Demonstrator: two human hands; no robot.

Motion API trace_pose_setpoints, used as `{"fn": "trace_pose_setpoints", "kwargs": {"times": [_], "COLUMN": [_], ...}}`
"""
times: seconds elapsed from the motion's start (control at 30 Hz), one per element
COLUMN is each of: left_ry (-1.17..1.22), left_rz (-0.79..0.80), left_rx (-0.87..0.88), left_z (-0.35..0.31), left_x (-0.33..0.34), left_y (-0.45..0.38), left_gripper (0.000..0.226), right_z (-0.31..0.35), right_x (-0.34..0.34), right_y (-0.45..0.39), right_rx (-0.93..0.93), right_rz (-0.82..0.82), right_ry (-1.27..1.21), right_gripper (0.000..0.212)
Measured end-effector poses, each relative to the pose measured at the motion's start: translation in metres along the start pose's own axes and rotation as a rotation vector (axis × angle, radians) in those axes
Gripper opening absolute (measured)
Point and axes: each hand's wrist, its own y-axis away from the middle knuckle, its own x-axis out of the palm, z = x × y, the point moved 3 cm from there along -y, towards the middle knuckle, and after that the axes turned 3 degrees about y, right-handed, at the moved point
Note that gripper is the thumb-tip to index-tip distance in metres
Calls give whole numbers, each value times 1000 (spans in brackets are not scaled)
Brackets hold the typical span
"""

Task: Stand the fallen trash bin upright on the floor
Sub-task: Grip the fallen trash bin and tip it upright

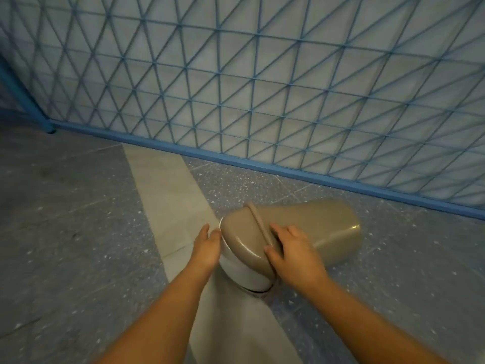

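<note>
Tan trash bin (pixel 315 227) lying on its side, right hand (pixel 294 250) gripping its lid end, left hand (pixel 207 245) open-fingered against the opposite rim, speckled floor (pixel 78 206) beneath

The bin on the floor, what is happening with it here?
A person is reaching down with both bare hands to a tan trash bin that lies on its side on the floor, close to a blue mesh fence. The right hand rests on the bin near its lid end, and the left hand is at the edge of the lid. The bin is not yet upright.
</note>
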Motion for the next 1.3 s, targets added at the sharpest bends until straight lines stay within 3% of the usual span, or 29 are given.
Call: {"fn": "trace_pose_setpoints", "kwargs": {"times": [0.37, 0.67, 0.9, 1.07, 1.3], "left_ry": [125, 12, -131, -400, -635], "left_rz": [174, 150, 44, 20, 98], "left_rx": [41, 135, 428, 728, 887], "left_z": [2, -32, -108, -149, -170], "left_x": [15, 3, 2, 44, 100], "left_y": [-2, 6, 22, 44, 55], "left_gripper": [35, 49, 56, 64, 74], "right_z": [5, 2, -2, -36, -81], "right_x": [5, -3, -43, -66, -76], "right_y": [-2, -6, -16, -11, -2], "right_rx": [-7, 83, 124, 191, 285], "right_rz": [10, -116, -210, -321, -375], "right_ry": [-108, -399, -1116, -1325, -1504], "right_gripper": [27, 30, 29, 31, 30]}}
